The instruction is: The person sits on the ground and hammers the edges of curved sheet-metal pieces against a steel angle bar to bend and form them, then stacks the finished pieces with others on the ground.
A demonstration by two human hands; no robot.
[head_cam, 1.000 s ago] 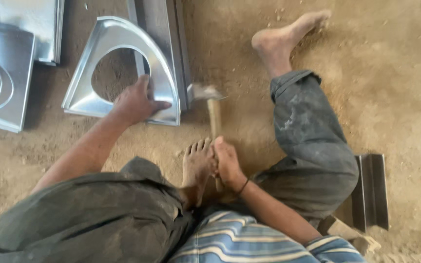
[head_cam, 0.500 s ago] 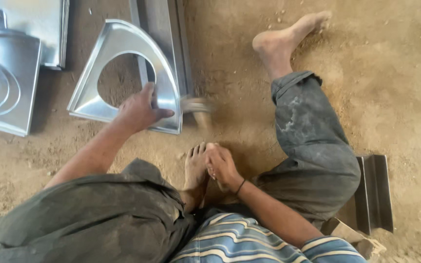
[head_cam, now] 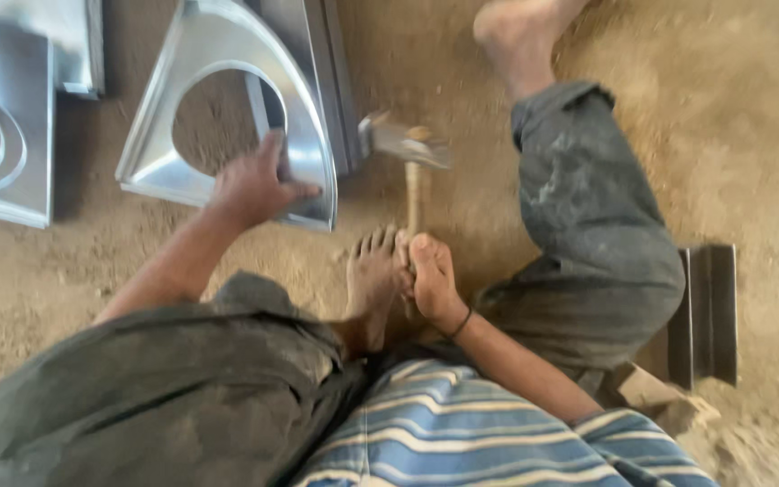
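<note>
the right hand, clenched on the wooden hammer, has swung its head back beside the curved sheet-metal piece on the sandy floor, which the left hand presses flat, indicating repeated strikes.

Bare sandy ground lay open to the right of the outstretched leg. Metal sheets crowded the left, and a steel bar closed the gap behind the hammer.
</note>
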